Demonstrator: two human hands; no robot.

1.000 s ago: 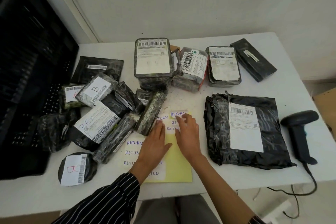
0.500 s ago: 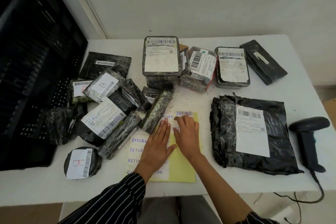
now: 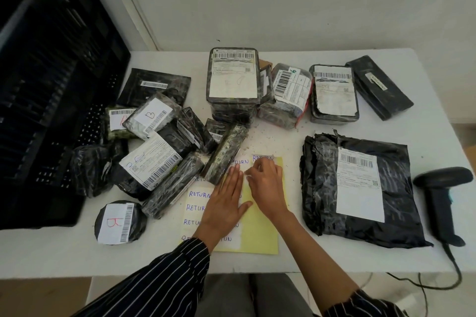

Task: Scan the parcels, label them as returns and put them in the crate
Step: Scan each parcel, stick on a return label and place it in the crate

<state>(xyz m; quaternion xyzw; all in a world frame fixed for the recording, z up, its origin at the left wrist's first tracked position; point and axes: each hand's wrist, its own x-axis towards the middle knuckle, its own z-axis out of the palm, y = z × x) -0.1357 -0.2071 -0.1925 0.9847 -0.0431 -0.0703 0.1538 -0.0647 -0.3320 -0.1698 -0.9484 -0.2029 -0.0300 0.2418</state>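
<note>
A yellow backing sheet (image 3: 260,234) with white handwritten RETURN stickers (image 3: 198,194) lies at the table's front middle. My left hand (image 3: 226,203) presses flat on the sheet, fingers straight. My right hand (image 3: 266,183) curls its fingertips at the top sticker (image 3: 262,158) and pinches its lower edge. Several black-wrapped parcels with barcode labels lie around: a pile at the left (image 3: 152,162), a row at the back (image 3: 233,80), and a large flat black bag parcel (image 3: 360,188) at the right. The black crate (image 3: 51,100) stands at the left.
A black handheld barcode scanner (image 3: 441,198) stands at the right edge of the white table (image 3: 283,262), its cable hanging off the front. A round parcel marked B (image 3: 117,222) lies at the front left. A wall runs behind the table.
My right hand's fingers have curled from flat to pinching at the top RETURN sticker. My left hand stays pressed on the sheet. The camera has shifted slightly.
</note>
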